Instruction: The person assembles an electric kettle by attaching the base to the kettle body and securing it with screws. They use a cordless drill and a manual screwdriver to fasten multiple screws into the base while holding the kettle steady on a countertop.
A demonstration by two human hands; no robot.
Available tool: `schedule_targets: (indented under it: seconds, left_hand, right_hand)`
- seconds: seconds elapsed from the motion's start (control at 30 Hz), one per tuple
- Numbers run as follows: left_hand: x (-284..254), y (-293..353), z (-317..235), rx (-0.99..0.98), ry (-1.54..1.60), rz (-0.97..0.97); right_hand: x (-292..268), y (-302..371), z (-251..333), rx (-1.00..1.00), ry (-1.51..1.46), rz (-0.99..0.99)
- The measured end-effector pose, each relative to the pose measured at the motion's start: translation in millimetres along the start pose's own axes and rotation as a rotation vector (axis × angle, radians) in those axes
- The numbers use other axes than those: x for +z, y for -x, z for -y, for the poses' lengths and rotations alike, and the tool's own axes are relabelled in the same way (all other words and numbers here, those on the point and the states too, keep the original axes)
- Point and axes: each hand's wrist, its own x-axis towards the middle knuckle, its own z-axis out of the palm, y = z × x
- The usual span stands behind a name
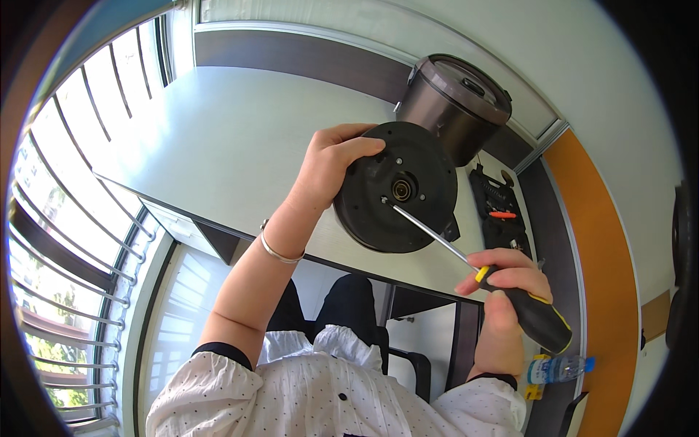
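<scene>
A round black base [364, 211], with a hole and a coiled spring [401, 190] at its middle, is tilted up toward me over the table. My left hand [331, 160] grips its upper left rim, thumb on the near face and the other fingers behind it, partly hidden. In my right hand [510, 280] is a screwdriver [535, 313] with a black and yellow handle, fingers wrapped round it near the shaft. Its metal shaft slants up to the left, and the tip meets a screw [384, 200] left of the hole. Two more screws show on the face.
Behind the base stands a brown rice cooker [455, 102] with its lid down. To the right lies an opened black tool case [499, 204] holding a red-orange handled tool [502, 215]. A water bottle [561, 369] is at the lower right. A barred window [73, 218] runs along the left.
</scene>
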Motion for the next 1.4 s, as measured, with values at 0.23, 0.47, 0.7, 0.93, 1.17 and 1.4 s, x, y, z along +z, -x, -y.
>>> schedule_targets:
  seconds: [0.23,0.47,0.7,0.93,1.17,1.4]
  left_hand:
    - [-5,-1,-1,-0.007,0.002,0.002]
    - [-8,-1,0,-0.011,0.02,0.003]
    - [-7,0,-1,-0.017,0.006,-0.007]
    - [-7,-1,1,-0.008,-0.019,0.002]
    - [-7,0,-1,-0.011,-0.031,-0.001]
    - [-7,-1,1,-0.01,-0.026,-0.006]
  right_hand:
    - [2,-5,-4,-0.018,0.019,0.037]
    - [7,-8,-5,-0.064,0.068,0.053]
    - [13,-11,3,0.051,-0.054,-0.012]
    - [23,-16,11,0.063,0.056,-0.033]
    - [16,-17,20,0.179,-0.068,0.019]
    - [23,-19,19,0.1,0.058,-0.006]
